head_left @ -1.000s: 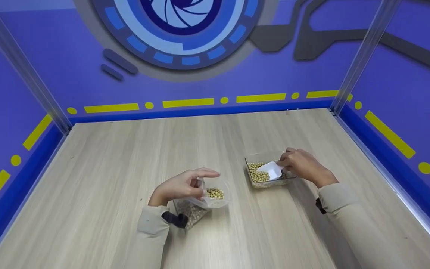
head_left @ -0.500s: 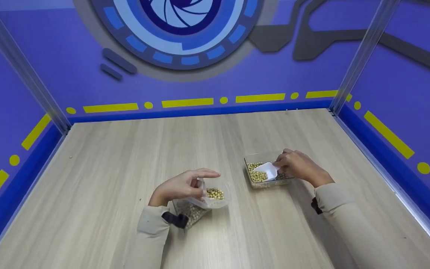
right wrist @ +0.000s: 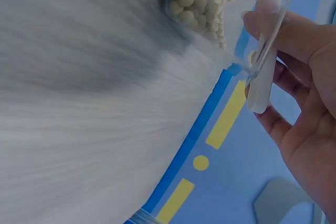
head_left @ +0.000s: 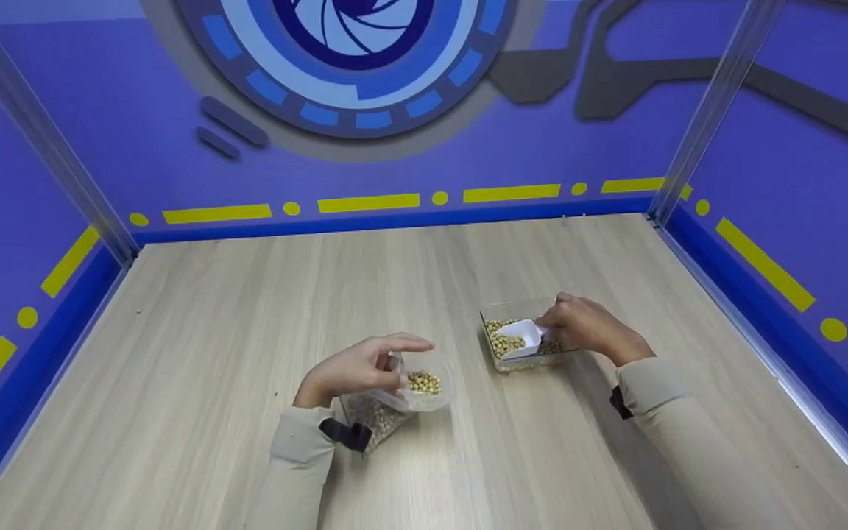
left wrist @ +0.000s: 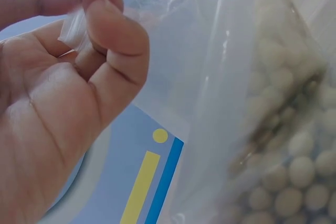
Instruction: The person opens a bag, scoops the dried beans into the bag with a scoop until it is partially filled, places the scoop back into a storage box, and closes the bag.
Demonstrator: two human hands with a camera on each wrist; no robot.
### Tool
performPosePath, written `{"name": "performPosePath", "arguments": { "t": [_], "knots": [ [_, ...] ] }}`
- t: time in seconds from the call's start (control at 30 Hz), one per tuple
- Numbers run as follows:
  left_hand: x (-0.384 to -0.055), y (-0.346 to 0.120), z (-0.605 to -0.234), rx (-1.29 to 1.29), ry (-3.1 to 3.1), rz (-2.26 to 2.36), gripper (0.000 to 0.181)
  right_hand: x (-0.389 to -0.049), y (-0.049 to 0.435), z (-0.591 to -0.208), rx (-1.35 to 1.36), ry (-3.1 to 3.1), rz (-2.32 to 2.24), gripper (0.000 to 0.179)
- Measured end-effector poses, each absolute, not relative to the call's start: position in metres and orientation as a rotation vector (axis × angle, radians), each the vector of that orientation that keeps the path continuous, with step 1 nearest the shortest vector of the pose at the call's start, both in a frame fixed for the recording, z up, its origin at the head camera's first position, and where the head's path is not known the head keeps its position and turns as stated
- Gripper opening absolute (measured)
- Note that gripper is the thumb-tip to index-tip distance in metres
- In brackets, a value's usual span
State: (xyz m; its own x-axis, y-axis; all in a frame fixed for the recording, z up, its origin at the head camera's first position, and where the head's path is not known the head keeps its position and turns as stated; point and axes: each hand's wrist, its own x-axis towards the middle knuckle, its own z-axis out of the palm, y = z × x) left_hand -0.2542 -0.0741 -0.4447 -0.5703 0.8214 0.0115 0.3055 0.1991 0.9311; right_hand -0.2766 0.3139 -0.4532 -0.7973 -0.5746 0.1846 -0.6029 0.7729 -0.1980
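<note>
My left hand (head_left: 354,368) pinches the rim of a clear plastic bag (head_left: 437,401) between thumb and fingers, with the index finger stretched over its mouth. Round pale yellow beans (head_left: 424,382) lie inside, and more show through see-through plastic under the wrist. In the left wrist view the bag's film (left wrist: 173,72) hangs beside the curled thumb. To the right, my right hand (head_left: 589,324) grips the handle of a white scoop (head_left: 529,336). Its blade sits among the beans (head_left: 500,333) in a clear rectangular box (head_left: 534,362). In the right wrist view the handle (right wrist: 261,87) lies against the box's rim.
Both containers are on a light wood-grain table (head_left: 247,309). A blue-purple back wall (head_left: 365,177) and side panels enclose it, with metal posts (head_left: 711,110) at the corners. A stray speck (head_left: 138,311) lies at the table's left.
My right hand and the scoop have shifted slightly left in the box, and the scoop has turned a little. The left hand and bag hold still.
</note>
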Motion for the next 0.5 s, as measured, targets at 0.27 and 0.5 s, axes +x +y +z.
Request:
{"name": "performPosePath", "arguments": {
  "t": [0.27,0.5],
  "knots": [
    [-0.2555,-0.0738,-0.4474,1.039,2.009,1.349,0.062,-0.2756,0.3116,-0.4543,0.957,-2.802,0.271,0.018],
    [-0.2533,-0.0731,-0.4458,1.019,1.964,1.377,0.062,-0.2749,0.3114,-0.4564,0.874,-2.806,0.279,0.02]
  ]
}}
